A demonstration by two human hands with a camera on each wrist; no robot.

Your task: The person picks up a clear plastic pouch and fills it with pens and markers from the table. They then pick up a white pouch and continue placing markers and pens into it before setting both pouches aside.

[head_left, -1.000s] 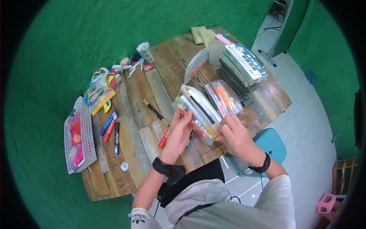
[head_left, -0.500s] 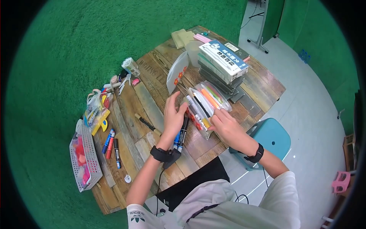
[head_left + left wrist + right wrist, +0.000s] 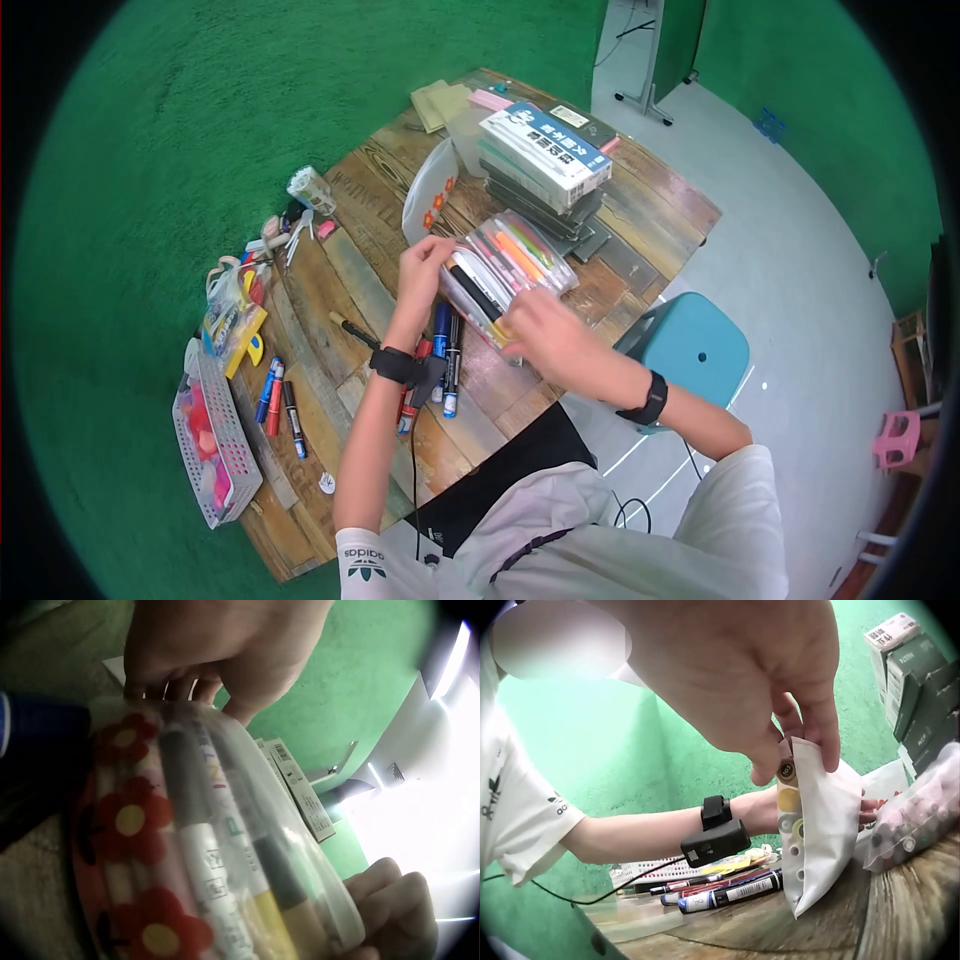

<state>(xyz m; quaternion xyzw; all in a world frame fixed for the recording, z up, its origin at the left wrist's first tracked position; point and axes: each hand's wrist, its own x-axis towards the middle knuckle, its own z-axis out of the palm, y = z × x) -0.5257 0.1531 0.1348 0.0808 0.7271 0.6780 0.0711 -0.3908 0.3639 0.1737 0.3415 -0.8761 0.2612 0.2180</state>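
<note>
A translucent pencil pouch with red flowers on its wall is filled with markers and pens. It stands with its opening upward in the head view. My left hand pinches its far left end. At the near right end, my right hand, blurred in the head view, pinches the top edge between thumb and fingers. The right wrist view shows pen ends beside the pouch's white side. Next to it lies a clear case of coloured pens. Several thick markers lie below my left wrist.
Behind stand stacked boxes and another flowered pouch. On the left are a white basket, loose markers, a yellow package and a cup of cotton swabs. A teal stool stands by the table's right edge.
The raised, tilted pouch has come down beside the clear case. My left hand let go of it, opened beside it, and now grips its far end. My right hand stays at the near end.
</note>
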